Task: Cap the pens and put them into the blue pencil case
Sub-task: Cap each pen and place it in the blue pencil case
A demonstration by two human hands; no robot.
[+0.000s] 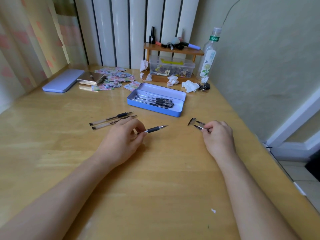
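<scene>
My left hand [121, 141] holds an uncapped pen [154, 129] by its barrel, tip pointing right and away. My right hand [218, 135] pinches a clear pen cap [199, 126] just above the table. Another cap [191, 121] lies beside it to the left. Two more uncapped pens [112, 119] lie side by side on the wooden table, left of my left hand. The open blue pencil case [152, 108] sits farther back in the middle, with several capped pens [155, 100] inside.
The case's lid [64, 80] lies at the back left, next to a silver box [90, 78] and scattered stickers [116, 77]. A wooden shelf [173, 50], clear plastic box [171, 66], crumpled tissues [189, 86] and a bottle [208, 56] stand at the back right. The table's right edge drops off.
</scene>
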